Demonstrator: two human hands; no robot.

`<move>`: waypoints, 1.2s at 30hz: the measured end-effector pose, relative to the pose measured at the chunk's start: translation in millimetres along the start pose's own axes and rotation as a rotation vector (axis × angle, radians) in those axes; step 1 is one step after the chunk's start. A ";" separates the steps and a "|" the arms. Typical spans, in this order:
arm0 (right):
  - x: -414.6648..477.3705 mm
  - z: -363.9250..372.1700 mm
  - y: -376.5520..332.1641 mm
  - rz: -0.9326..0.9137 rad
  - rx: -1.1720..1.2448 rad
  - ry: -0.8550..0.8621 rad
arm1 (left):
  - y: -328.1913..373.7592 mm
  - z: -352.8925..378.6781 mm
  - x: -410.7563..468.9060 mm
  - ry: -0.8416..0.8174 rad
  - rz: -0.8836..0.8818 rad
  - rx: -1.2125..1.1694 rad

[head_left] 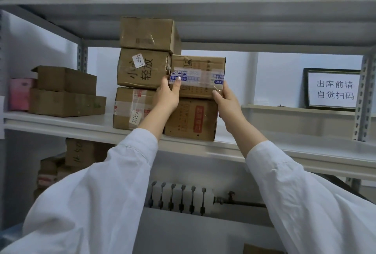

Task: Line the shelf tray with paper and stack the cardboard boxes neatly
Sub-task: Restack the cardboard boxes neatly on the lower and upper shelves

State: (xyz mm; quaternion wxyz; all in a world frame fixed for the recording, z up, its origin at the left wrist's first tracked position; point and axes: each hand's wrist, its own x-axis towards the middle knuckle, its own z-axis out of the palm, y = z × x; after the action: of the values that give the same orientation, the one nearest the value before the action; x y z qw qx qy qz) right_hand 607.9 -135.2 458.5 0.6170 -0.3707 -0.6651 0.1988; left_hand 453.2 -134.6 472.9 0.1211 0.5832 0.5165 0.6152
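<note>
Five cardboard boxes stand on the middle shelf (61,125): a column of three on the left and, touching it on the right, a column of two. We judge the stacking well advanced. The taped box (198,75) sits on the lower right box (191,119); our left hand (167,96) grips its left edge, thumb on the blue-printed tape, and our right hand (225,99) clasps its lower right corner. Whether it is fully seated or only being squared up, we cannot tell.

Left to do, by our estimate: the loose open boxes (65,93) at the far left. No paper lining is visible under the stacks; the shelf reads as bare white, so that step cannot be confirmed.

Box condition: brown corrugated, scuffed, front slightly dented, clear tape wrinkled. The middle left box (142,68) carries handwritten characters and a white sticker.
</note>
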 end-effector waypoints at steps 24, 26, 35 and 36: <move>-123.3 -110.8 125.8 0.282 -0.149 0.050 | -34.4 150.6 -162.4 0.351 -0.369 -0.806; -129.9 -121.2 146.8 0.430 -0.180 -0.009 | -45.0 174.0 -174.0 0.331 -0.455 -0.781; -188.5 -139.0 264.2 1.068 -0.283 -0.131 | -139.9 266.3 -229.6 -0.120 -1.104 -0.403; -195.8 -140.5 275.8 1.121 -0.271 -0.131 | -147.6 269.6 -238.0 -0.175 -1.166 -0.377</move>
State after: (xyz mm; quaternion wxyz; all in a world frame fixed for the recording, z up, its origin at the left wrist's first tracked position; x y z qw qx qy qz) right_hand 805.1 -128.8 150.0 0.3221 -0.7290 -0.4235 0.4306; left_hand 682.6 -115.6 159.6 0.5801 0.2218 0.6206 0.4786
